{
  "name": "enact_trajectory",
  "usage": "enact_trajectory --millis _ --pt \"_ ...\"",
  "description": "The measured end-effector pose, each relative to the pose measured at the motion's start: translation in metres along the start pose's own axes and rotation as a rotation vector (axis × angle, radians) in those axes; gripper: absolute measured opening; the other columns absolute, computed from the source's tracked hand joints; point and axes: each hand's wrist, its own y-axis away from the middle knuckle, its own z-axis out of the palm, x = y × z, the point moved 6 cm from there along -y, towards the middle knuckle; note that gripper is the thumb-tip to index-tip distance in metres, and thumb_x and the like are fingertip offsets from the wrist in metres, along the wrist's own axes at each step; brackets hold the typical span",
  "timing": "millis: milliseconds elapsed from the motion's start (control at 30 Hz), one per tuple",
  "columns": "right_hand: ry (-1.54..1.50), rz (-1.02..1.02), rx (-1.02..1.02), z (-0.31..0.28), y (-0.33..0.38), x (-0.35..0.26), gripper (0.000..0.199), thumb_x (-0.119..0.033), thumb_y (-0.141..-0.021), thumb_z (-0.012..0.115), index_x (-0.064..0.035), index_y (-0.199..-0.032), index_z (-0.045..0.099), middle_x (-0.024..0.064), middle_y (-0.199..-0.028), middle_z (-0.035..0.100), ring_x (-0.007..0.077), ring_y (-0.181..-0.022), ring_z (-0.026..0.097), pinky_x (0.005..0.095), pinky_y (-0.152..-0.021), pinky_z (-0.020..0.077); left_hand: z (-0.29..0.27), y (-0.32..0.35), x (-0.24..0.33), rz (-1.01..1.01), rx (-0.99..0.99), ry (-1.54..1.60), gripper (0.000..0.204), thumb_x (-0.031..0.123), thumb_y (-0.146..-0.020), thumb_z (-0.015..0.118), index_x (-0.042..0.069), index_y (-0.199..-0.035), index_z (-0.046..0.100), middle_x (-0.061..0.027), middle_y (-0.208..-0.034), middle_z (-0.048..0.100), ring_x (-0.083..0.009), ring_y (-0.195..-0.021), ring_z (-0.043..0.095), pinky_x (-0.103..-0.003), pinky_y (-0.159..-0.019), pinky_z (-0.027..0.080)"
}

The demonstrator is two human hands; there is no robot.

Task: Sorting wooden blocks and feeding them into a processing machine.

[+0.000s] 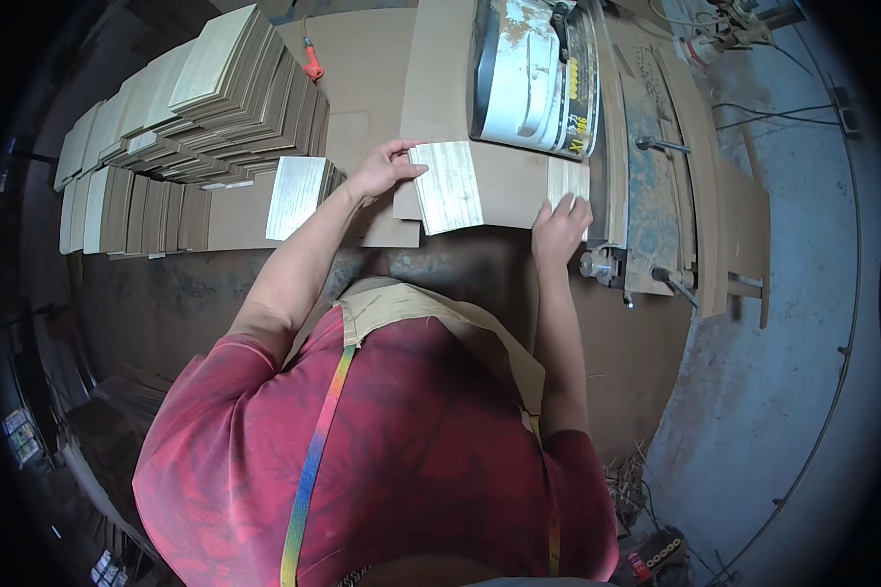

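My left hand (384,173) pinches the left edge of a thin pale wooden board (448,186), thumb and fingers closed at its upper left corner. The board is slightly tilted above the cardboard-covered worktop (514,191). To the right, my right hand (561,232) has its fingers curled onto another pale wooden board (566,176). That second board lies along the machine's edge, its far end partly hidden under the white-and-black machine housing (533,83). A short stack of boards (299,198) stands just left of my left forearm.
Tall stacks of similar boards (235,73) fill the left of the worktop. A red-handled tool (312,61) lies near the back. Right of the housing runs a worn metal table (651,186) with protruding handles (662,146). A blue-grey wall (754,362) stands beyond, with cables along it.
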Motion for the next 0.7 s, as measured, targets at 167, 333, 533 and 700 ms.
enact_trajectory --millis 167,333,533,700 --pt "-0.234 0.123 -0.067 0.016 -0.049 -0.057 0.052 -0.027 -0.097 0.076 0.0069 -0.136 0.068 0.031 -0.136 0.061 0.0488 -0.129 0.055 0.0531 -0.109 0.0503 -0.008 -0.015 -0.019 -0.041 0.236 -0.206 0.038 0.005 -0.094 0.086 -0.002 -0.129 0.073 -0.0067 -0.103 0.074 -0.0114 -0.085 0.068 -0.021 -0.078 0.057" --pt "-0.489 -0.118 -0.221 -0.016 -0.004 -0.171 0.07 -0.038 -0.088 0.083 0.006 -0.139 0.065 0.0334 -0.144 0.057 0.0508 -0.123 0.056 0.0557 -0.105 0.0517 0.007 -0.015 -0.016 0.001 0.275 -0.306 0.035 0.005 -0.095 0.085 -0.003 -0.127 0.073 -0.0087 -0.106 0.074 -0.0126 -0.086 0.068 -0.022 -0.081 0.058" --pt "-0.398 -0.018 -0.202 -0.063 0.04 -0.082 0.071 -0.029 -0.082 0.085 0.0048 -0.14 0.065 0.0323 -0.142 0.056 0.0486 -0.119 0.057 0.0544 -0.101 0.0534 0.001 -0.004 -0.018 -0.002 0.255 -0.082 0.039 0.003 -0.095 0.083 -0.005 -0.132 0.071 -0.0111 -0.109 0.076 -0.0146 -0.09 0.072 -0.023 -0.085 0.06" --pt "-0.223 0.118 -0.229 -0.074 0.052 -0.015 0.064 -0.027 -0.082 0.084 0.006 -0.134 0.068 0.0309 -0.139 0.058 0.0485 -0.118 0.057 0.0545 -0.102 0.0534 0.006 0.011 0.007 -0.059 0.01 0.013 0.045 -0.002 -0.095 0.079 -0.005 -0.139 0.067 -0.0142 -0.114 0.078 -0.0166 -0.097 0.075 -0.025 -0.09 0.061"
